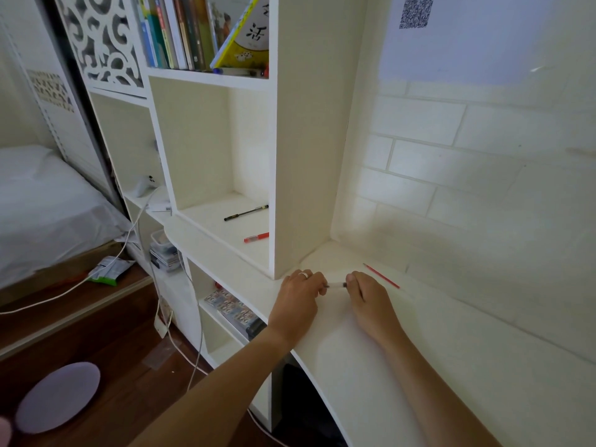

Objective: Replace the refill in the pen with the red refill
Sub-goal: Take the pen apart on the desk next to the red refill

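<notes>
Pen: clear barrel held between both hands just above the white worktop; long axis runs left to right, nearly level; a dark end shows at each hand, and which one is the writing tip cannot be told.
Left hand: fingers closed on the pen's left end; a ring on one finger.
Right hand: fingers closed on the pen's right end, knuckles up.
Red refill: lies flat on the worktop just beyond the right-hand fingers and to their right, apart from them; long axis slants from far-left to near-right; which end is the tip is too small to tell.
Red pen: on the open shelf beyond and left of the left-hand fingers, well apart.
Black pen: farther back on the same shelf, slanted up to the right.
</notes>
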Demonstrator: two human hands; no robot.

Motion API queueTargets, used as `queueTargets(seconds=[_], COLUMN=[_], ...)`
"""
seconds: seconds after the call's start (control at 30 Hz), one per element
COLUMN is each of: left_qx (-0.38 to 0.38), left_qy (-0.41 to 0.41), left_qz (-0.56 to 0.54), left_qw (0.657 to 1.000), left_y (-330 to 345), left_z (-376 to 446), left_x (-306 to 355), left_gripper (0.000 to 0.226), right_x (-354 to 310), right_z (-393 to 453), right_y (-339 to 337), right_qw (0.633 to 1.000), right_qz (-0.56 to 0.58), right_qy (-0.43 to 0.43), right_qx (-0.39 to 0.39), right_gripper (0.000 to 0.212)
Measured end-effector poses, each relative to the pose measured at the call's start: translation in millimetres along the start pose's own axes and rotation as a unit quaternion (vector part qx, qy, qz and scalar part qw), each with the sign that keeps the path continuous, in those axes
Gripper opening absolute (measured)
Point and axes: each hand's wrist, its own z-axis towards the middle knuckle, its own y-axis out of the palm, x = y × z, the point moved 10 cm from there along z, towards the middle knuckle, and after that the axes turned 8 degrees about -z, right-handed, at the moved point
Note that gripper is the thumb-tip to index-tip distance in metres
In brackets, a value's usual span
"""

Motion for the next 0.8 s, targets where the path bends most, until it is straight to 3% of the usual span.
queueTargets(seconds=[0.23,0.33,0.63,0.8], left_qx=[0.042,0.047,0.079,0.081], left_qy=[0.025,0.034,0.025,0.014], left_qz=[0.028,0.049,0.053,0.079], left_qw=[0.998,0.997,0.995,0.994], left_y=[-9,-9,-17,-16], left_z=[-2,-3,-6,-6], left_x=[11,13,11,9], left_gripper=[0.018,0.025,0.021,0.034], right_x=[13,15,-1,-7], right_z=[-1,-1,-1,-2], right_y=[2,5,-6,-6], right_qw=[0.997,0.996,0.998,0.997], right_qz=[0.045,0.044,0.009,0.032], right_qy=[0.067,0.072,0.004,-0.028], right_qx=[0.014,0.008,0.060,0.059], right_gripper=[0.039,0.040,0.034,0.025])
